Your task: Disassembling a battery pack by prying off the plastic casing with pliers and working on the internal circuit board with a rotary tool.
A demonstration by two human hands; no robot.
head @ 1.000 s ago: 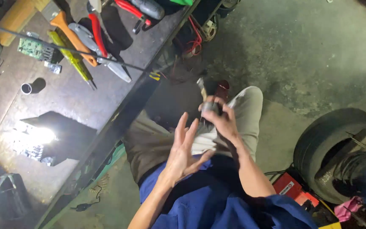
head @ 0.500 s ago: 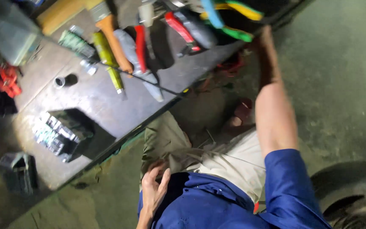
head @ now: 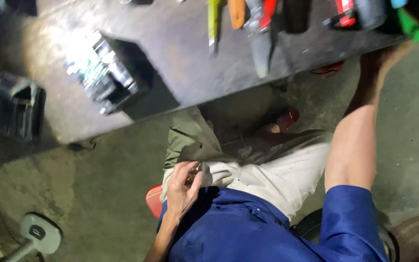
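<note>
Right hand (head: 381, 60), one second ago gripping a small grey object over the lap, now extended to the edge of the dark metal desk (head: 180, 73). Left hand (head: 183, 189), formerly raised open beside it, now rests curled on the thigh.

A dark metal table (head: 180, 63) carries a row of coloured-handled tools (head: 248, 19) along its far side. A black open box (head: 105, 73) lies nearer its edge, and another black case (head: 15, 104) sits at the left end.
</note>
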